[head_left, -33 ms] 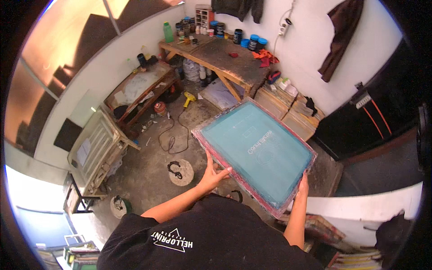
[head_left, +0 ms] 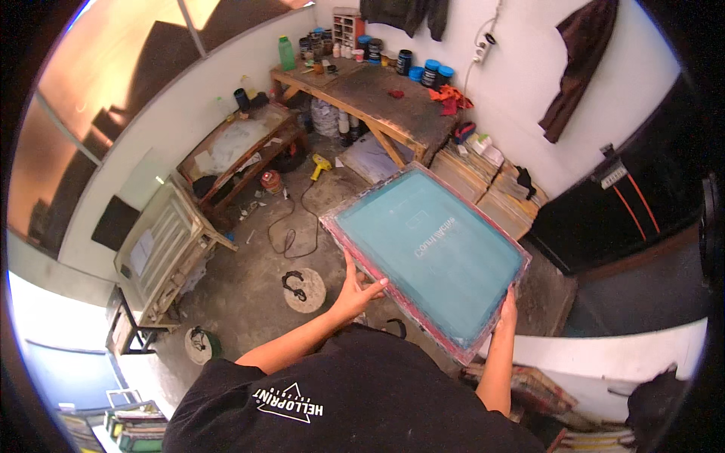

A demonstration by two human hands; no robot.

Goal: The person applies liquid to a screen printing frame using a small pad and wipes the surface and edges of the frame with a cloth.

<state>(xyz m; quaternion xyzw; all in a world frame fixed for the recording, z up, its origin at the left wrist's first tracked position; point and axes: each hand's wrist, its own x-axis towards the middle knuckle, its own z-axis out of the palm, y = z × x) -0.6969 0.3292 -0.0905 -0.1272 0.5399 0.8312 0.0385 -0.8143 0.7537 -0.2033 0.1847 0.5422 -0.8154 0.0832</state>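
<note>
I hold a screen-printing frame with both hands, tilted, above the floor. Its mesh is coated teal, with pale lettering and faint outlines, and reddish tape runs round its edges. My left hand grips the near left edge, with the thumb on the rim and the fingers going underneath. At the lower right edge, my right hand is closed round the rim, its fingers partly hidden behind the frame.
A wooden workbench with jars and bottles stands at the back. Before it, a yellow heat gun lies on the floor with its cord. Stacked boards stand right of the bench. A round stool is near my left hand.
The room has shifted slightly in my view, mostly to the right. Both hands keep their hold on the screen-printing frame, which has barely moved.
</note>
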